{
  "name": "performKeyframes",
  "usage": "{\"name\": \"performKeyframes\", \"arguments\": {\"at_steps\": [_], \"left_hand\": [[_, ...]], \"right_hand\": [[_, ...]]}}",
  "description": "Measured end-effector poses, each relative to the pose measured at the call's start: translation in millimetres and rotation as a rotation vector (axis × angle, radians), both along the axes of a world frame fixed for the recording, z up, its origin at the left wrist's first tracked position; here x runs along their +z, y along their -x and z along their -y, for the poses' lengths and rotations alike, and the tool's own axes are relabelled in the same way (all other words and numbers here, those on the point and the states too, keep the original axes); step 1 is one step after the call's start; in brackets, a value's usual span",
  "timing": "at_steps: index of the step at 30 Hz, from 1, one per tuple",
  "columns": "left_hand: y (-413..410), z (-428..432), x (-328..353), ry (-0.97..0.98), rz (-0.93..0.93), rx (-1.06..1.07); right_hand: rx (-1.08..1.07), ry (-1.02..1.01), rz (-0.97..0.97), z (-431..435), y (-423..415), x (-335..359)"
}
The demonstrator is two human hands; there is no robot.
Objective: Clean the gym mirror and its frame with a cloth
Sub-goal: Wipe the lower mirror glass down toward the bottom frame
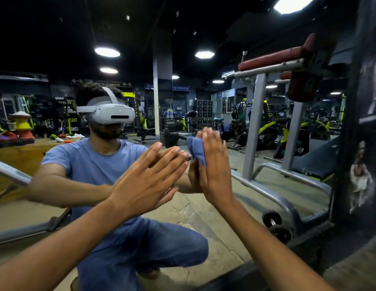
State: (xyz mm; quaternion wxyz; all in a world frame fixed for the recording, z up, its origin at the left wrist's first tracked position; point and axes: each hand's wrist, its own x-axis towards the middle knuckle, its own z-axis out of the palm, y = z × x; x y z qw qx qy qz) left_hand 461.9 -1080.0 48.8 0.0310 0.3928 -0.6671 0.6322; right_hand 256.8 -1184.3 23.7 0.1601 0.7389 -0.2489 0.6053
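My right hand (214, 164) lies flat with straight fingers, pressing the blue cloth (196, 151) against the mirror (214, 97), the cloth bunched under my fingertips and spilling to their left. My left hand (145, 181), open and flat on the glass, sits just left of the cloth. The dark frame (350, 127) stands well right of the cloth, upright, so I judge the right hand nearer it.

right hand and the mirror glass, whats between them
A folded blue cloth lies between the flat right hand and the mirror glass, seen in the head view.
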Motion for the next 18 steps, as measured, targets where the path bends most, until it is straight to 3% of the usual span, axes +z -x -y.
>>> {"name": "performKeyframes", "arguments": {"at_steps": [2, 5, 7, 9, 13, 15, 18], "left_hand": [[2.3, -0.1, 8.3, 0.02, -0.042, -0.024], [10.4, 0.2, 38.3, 0.067, -0.162, -0.023], [16.1, 3.8, 56.1, 0.096, -0.216, 0.016], [18.8, 8.3, 59.1, 0.104, -0.23, 0.039], [18.0, 10.4, 55.6, 0.106, -0.228, 0.0], [17.9, 11.4, 55.9, 0.109, -0.219, 0.0], [15.1, 14.9, 54.2, 0.113, -0.157, 0.005]], "right_hand": [[-0.02, 0.014, -0.021, 11.7, 16.8, -6.2], [-0.028, -0.155, 0.305, 28.0, 21.0, 35.3], [-0.041, -0.196, 0.401, 25.5, 7.0, 71.2], [-0.039, -0.118, 0.3, 14.4, -9.3, 83.1], [-0.049, 0.098, -0.047, 13.0, 4.1, 43.2], [-0.065, 0.07, 0.017, 30.5, 27.9, 29.3], [-0.007, -0.08, 0.291, 46.9, 39.6, 50.6]]}}
